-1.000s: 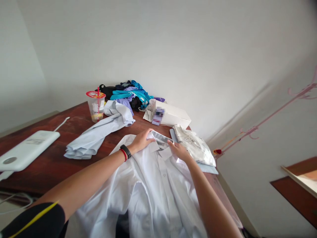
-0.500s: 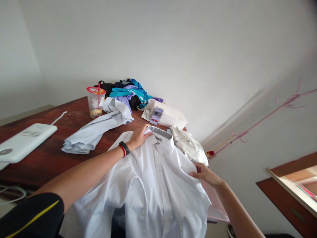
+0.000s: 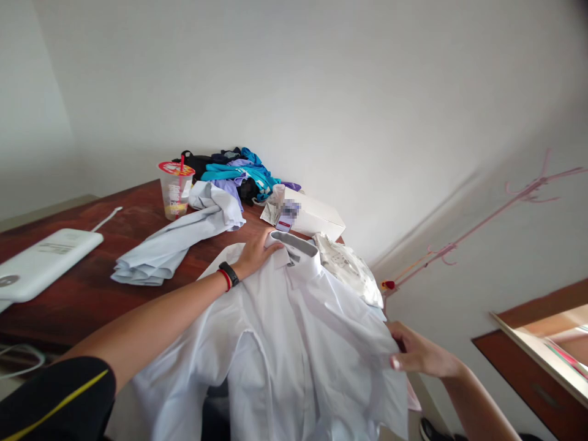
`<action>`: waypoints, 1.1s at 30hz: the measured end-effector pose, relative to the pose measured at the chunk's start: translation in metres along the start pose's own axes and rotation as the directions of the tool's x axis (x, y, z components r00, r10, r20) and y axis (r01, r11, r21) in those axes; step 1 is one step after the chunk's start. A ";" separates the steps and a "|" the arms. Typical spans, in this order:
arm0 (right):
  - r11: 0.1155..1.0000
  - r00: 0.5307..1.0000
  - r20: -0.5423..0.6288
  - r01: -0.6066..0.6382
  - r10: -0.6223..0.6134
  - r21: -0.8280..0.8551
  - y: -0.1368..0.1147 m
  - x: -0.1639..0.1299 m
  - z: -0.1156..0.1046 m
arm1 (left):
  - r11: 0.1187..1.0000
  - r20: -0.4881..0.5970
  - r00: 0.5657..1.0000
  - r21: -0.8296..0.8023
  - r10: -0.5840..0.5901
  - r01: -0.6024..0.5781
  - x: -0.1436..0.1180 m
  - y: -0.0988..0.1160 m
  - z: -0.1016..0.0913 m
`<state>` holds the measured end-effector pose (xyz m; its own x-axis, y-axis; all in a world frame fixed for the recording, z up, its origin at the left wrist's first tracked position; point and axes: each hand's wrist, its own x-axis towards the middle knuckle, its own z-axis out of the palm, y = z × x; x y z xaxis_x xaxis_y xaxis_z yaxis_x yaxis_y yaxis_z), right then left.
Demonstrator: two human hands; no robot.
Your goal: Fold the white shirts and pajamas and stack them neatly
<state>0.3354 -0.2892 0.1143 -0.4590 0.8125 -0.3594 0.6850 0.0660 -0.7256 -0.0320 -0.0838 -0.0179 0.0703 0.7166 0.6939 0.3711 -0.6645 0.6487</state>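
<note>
Left grip [image 3: 254, 252] holds the white shirt [image 3: 280, 343] by one side of its collar [image 3: 305, 268], as I see it, while my right grip [image 3: 420, 354] meets the sleeve [image 3: 374, 361] edge, thumb over the cloth; whether that one pinches, I cannot tell. I have the shirt spread over the near part of the surface [image 3: 76, 213], right of the grey garment [image 3: 184, 236] and cup [image 3: 176, 195].

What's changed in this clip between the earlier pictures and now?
The right hand let go of the collar of the white shirt, moved right and nearer the wearer, and now holds the sleeve, which is drawn out to the right. The left hand stays on the collar; the cup and white box are as they were.
</note>
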 end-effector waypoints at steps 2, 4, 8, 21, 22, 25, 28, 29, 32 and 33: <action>0.995 0.999 0.028 -0.034 0.037 -0.097 -0.013 -0.007 -0.001 | 1.000 -0.036 0.999 -0.008 -0.013 0.013 0.006 0.005 -0.006; 0.972 0.994 0.049 -0.086 0.098 -0.217 -0.026 -0.011 0.001 | 1.000 -0.065 0.998 0.009 -0.018 0.019 0.012 0.010 -0.013; 0.923 0.986 -0.009 -0.161 0.168 -0.349 -0.041 -0.020 -0.003 | 0.997 -0.135 0.991 0.080 0.001 0.010 0.025 0.023 -0.028; 0.574 0.747 -0.624 -0.621 0.230 -0.533 -0.020 -0.039 -0.059 | 0.980 -0.129 0.992 0.199 -0.007 0.033 0.027 0.012 -0.028; 0.567 0.734 -0.639 -0.634 0.229 -0.525 -0.015 -0.033 -0.061 | 0.975 -0.111 0.994 0.221 -0.009 0.033 0.025 0.007 -0.026; 0.707 0.838 -0.507 -0.482 0.201 -0.517 0.001 -0.014 -0.058 | 0.965 -0.064 0.998 0.262 0.017 0.000 0.019 -0.009 -0.021; 0.948 0.969 -0.241 -0.125 0.053 -0.293 0.016 -0.001 -0.038 | 0.954 -0.056 0.998 0.298 0.001 0.016 0.015 -0.028 -0.021; 0.981 0.983 -0.186 -0.044 0.007 -0.191 0.021 0.002 -0.029 | 0.949 -0.060 0.998 0.313 -0.024 0.041 0.015 -0.034 -0.021; 0.999 0.999 -0.030 -0.036 0.034 -0.036 0.037 0.008 0.003 | 0.933 -0.070 0.993 0.343 -0.091 0.110 0.014 -0.047 -0.022; 0.998 0.998 0.016 -0.058 0.058 -0.012 0.042 0.010 0.013 | 0.931 -0.069 0.993 0.346 -0.099 0.117 0.014 -0.049 -0.021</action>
<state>0.3525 -0.2855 0.0728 -0.4272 0.8056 -0.4105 0.7175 0.0258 -0.6961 -0.0689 -0.0461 -0.0336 -0.0312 0.7625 0.6462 0.6744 -0.4612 0.5767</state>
